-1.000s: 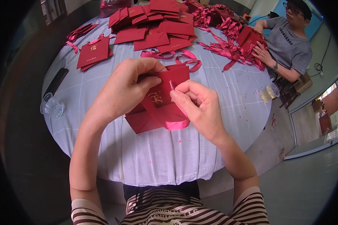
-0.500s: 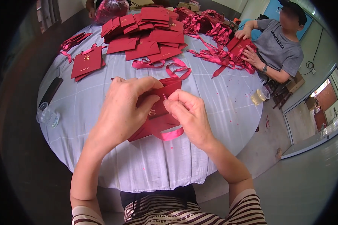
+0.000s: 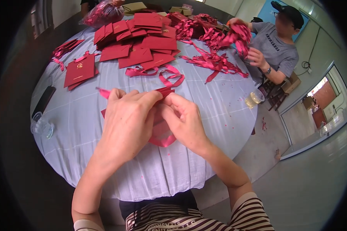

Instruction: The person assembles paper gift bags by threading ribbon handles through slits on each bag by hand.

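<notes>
Pale cloth (image 3: 216,115) is covering the bench (image 3: 67,154); over its near half my left hand (image 3: 128,117) is clasping a red bag (image 3: 160,122). I'm not seeing what my right hand (image 3: 185,122) is pinching. Pink ribbon (image 3: 162,142) is looping loose, seemingly unfinished.

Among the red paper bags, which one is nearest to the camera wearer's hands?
The red paper bag between the left hand and the right hand, with a pink ribbon curving below it; the other bags are farther off.
</notes>
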`<state>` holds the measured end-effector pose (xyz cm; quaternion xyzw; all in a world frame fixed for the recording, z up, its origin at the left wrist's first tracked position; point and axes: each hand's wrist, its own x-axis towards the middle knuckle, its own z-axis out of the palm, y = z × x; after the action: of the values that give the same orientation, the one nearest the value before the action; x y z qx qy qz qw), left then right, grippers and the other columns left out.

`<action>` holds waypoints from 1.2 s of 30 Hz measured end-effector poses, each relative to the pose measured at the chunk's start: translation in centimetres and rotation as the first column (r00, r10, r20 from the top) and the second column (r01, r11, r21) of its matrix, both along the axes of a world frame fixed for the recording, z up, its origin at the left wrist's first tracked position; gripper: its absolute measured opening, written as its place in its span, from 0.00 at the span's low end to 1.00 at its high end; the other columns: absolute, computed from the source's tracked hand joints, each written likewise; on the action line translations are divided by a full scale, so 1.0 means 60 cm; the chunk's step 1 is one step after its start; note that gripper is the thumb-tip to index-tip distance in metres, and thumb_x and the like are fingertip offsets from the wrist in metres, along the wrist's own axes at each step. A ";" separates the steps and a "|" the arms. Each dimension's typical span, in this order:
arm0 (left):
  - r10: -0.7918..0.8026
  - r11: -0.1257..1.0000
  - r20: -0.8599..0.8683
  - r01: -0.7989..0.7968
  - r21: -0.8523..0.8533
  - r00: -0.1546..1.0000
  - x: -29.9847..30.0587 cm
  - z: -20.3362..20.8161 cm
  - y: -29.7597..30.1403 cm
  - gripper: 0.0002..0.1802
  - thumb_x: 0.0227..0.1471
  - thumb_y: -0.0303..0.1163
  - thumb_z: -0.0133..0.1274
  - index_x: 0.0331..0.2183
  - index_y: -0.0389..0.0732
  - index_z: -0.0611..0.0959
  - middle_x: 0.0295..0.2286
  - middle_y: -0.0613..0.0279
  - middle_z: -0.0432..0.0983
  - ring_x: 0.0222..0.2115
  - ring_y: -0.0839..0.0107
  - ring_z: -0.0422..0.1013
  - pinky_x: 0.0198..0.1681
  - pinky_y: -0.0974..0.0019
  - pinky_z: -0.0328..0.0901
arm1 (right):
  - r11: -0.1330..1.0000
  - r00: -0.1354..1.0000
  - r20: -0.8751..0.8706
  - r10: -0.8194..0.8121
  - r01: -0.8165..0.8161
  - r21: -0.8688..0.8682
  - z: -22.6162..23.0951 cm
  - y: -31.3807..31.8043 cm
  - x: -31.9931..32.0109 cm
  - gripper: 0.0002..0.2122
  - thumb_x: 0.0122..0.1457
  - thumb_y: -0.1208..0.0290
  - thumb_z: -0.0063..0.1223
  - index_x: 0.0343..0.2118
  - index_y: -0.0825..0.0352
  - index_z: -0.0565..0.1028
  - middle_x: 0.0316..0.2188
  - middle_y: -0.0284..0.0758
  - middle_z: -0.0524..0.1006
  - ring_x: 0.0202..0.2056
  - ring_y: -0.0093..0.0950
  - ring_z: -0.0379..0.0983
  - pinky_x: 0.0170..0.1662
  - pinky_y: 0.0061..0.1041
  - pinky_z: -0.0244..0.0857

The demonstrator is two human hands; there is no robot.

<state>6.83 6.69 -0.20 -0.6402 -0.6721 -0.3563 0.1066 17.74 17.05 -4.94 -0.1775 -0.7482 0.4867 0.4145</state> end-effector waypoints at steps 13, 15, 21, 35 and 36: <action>0.142 0.989 -0.137 -0.134 0.063 0.980 -0.092 0.000 -0.144 0.14 0.35 0.19 0.53 0.31 0.39 0.78 0.19 0.64 0.71 0.23 0.67 0.66 0.35 0.63 0.56 | 0.971 0.928 0.323 0.183 -0.222 0.089 0.135 0.045 -0.170 0.11 0.61 0.68 0.47 0.36 0.70 0.77 0.27 0.28 0.77 0.27 0.15 0.70 0.25 0.13 0.59; 0.168 0.984 -0.162 -0.155 0.088 0.972 -0.088 -0.014 -0.168 0.18 0.31 0.20 0.53 0.32 0.40 0.78 0.20 0.67 0.70 0.24 0.69 0.66 0.34 0.63 0.56 | 0.924 0.839 0.387 0.382 -0.361 -0.128 0.083 0.071 -0.277 0.13 0.60 0.66 0.49 0.39 0.70 0.76 0.32 0.33 0.77 0.31 0.17 0.72 0.32 0.15 0.67; 0.181 0.976 -0.232 -0.146 0.161 0.956 -0.078 -0.018 -0.206 0.14 0.36 0.29 0.52 0.32 0.39 0.78 0.21 0.67 0.65 0.25 0.72 0.64 0.32 0.66 0.57 | 0.956 0.824 0.566 -0.034 -0.138 0.257 -0.051 0.120 -0.549 0.24 0.48 0.52 0.61 0.29 0.76 0.76 0.25 0.39 0.76 0.26 0.28 0.73 0.31 0.27 0.68; 0.160 0.981 -0.090 -0.148 0.122 0.983 -0.094 -0.010 -0.235 0.18 0.40 0.30 0.50 0.38 0.42 0.78 0.28 0.69 0.71 0.28 0.72 0.66 0.33 0.64 0.55 | 0.974 0.879 0.450 0.160 -0.067 -0.215 -0.105 0.108 -0.662 0.26 0.35 0.71 0.72 0.41 0.73 0.75 0.35 0.39 0.79 0.36 0.34 0.77 0.40 0.31 0.71; 0.141 0.985 -0.093 -0.129 0.117 0.986 -0.096 -0.010 -0.235 0.18 0.40 0.30 0.50 0.38 0.42 0.78 0.28 0.69 0.71 0.28 0.72 0.66 0.33 0.64 0.55 | 0.909 0.916 0.287 0.281 -0.158 -0.385 -0.095 0.092 -0.655 0.23 0.36 0.77 0.70 0.40 0.72 0.75 0.35 0.38 0.79 0.34 0.32 0.77 0.39 0.31 0.72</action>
<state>1.08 -7.41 -0.82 -0.6034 -0.6871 -0.3521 0.1994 -21.57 22.55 -10.62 -0.2431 -0.7233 0.6197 0.1838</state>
